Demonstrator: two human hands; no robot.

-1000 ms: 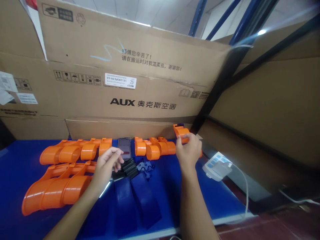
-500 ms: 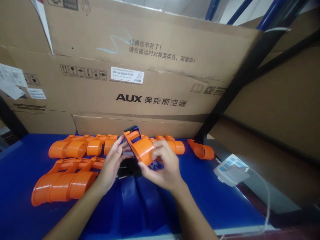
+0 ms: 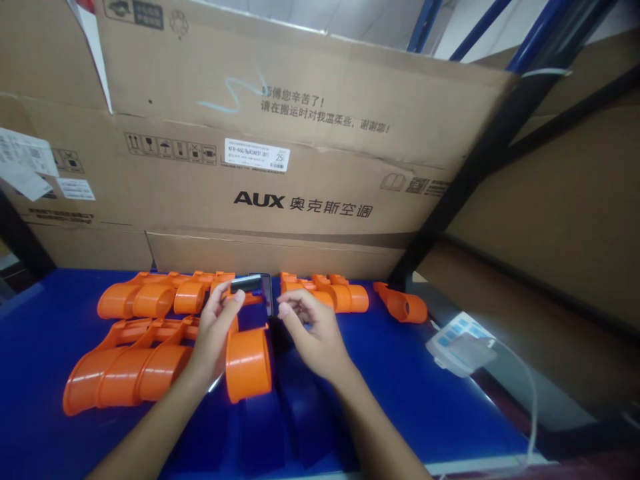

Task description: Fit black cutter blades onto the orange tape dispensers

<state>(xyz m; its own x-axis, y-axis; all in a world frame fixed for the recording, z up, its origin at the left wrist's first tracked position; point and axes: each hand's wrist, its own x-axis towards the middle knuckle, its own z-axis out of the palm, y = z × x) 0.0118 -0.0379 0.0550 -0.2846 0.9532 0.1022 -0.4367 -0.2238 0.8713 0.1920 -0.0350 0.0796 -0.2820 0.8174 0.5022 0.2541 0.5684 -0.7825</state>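
Note:
An orange tape dispenser (image 3: 249,363) hangs from my left hand (image 3: 219,327), its round hub low and its roller end up by my fingers. My left fingers are closed on its side. Just right of the dispenser's dark upper end, my right hand (image 3: 313,327) is off the orange hub, fingers curled and thumb close to the index finger. Whatever may be between those fingertips is too small to make out. Dark blue curved pieces (image 3: 260,417) lie on the blue table below both hands.
Orange dispensers stand in a back row (image 3: 155,299) and a front-left row (image 3: 117,377). Another orange dispenser (image 3: 407,307) lies at the right. A white device (image 3: 457,350) with a cable sits near the right edge. A large cardboard box (image 3: 310,173) walls off the back.
The orange dispenser has turned and come down to the left, its hub now hanging below my left hand. My right hand has let go of the hub.

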